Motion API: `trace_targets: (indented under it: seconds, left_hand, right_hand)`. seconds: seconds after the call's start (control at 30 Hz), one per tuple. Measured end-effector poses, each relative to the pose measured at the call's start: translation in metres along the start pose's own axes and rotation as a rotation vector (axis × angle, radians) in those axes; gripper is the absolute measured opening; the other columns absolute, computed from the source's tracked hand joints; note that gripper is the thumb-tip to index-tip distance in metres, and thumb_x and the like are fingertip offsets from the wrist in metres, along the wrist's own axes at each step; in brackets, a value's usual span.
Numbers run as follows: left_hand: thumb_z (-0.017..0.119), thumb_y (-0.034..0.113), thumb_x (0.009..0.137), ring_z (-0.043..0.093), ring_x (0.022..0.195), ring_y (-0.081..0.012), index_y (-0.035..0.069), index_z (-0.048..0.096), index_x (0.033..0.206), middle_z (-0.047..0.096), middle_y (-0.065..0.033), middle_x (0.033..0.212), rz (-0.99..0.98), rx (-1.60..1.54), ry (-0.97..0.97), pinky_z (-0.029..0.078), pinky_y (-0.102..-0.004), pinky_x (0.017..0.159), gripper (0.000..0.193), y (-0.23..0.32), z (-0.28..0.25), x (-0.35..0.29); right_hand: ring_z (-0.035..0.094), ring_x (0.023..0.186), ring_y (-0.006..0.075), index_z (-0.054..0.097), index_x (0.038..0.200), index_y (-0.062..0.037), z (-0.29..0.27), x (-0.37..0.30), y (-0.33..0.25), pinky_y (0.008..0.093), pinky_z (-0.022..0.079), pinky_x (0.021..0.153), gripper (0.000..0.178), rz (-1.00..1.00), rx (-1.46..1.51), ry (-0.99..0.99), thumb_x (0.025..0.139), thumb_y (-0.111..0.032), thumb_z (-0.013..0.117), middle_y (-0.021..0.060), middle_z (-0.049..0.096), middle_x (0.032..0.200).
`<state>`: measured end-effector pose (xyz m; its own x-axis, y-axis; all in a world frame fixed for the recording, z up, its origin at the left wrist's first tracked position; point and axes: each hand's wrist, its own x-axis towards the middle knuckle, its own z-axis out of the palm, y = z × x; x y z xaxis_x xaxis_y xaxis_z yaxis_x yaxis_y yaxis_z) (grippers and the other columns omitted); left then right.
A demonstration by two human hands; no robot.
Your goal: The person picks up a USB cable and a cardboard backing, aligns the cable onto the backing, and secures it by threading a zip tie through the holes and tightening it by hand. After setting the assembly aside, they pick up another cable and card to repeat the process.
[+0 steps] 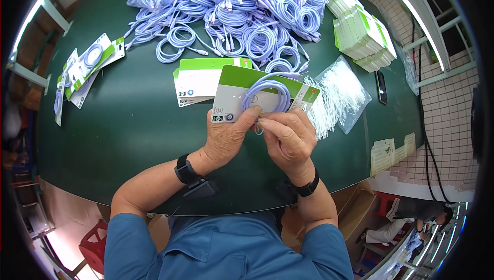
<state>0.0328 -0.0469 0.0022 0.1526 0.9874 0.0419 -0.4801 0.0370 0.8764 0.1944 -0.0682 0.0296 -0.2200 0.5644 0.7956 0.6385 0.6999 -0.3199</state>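
My left hand [225, 138] grips a green and white cardboard card [231, 92] from its lower left, thumb across the front. A coiled lilac cable [284, 97] lies against the card's face, under that thumb. At the coil's lower edge my right hand [292, 138] pinches with thumb and forefinger; a thin white tie [259, 130] loops out below the fingertips. Just behind the held card, a small stack of similar cards [193, 85] lies on the table. To the right is a clear bag [355, 97] with many white ties [329, 102] spilling from it.
A big heap of coiled lilac cables [257, 10] covers the far middle of the green table [128, 141]. Cards with cables attached [85, 69] lie at the left. Stacked cards [363, 33] stand far right, near a dark phone [381, 87]. Another person [411, 218] sits at lower right.
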Motion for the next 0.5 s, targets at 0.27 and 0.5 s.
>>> trace_targets:
  seconds: [0.27,0.5]
  left_hand:
    - [0.075,0.012,0.097,0.067,0.071,-0.0089,0.0,0.072,0.105,0.072,-0.0021,0.085,0.088,0.177,-0.04,0.054,-0.0254,0.061,0.015,-0.0062,-0.007,0.0013]
    - [0.076,0.013,0.097,0.067,0.072,-0.0082,0.001,0.072,0.107,0.072,-0.0021,0.086,0.033,0.12,0.027,0.054,-0.0249,0.06,0.017,0.0009,-0.0022,-0.0016]
  right_hand:
    - [0.072,0.071,0.0226,0.073,0.104,-0.0083,0.0017,0.0011,-0.0027,0.0337,0.054,0.058,0.034,0.022,-0.002,-0.032,0.074,0.004,0.081,0.0058,0.077,0.095]
    - [0.071,0.071,0.0232,0.073,0.105,-0.0076,-0.0057,0.0009,-0.0043,0.0342,0.056,0.061,0.032,-0.034,-0.041,-0.106,0.075,0.002,0.08,0.0058,0.076,0.096]
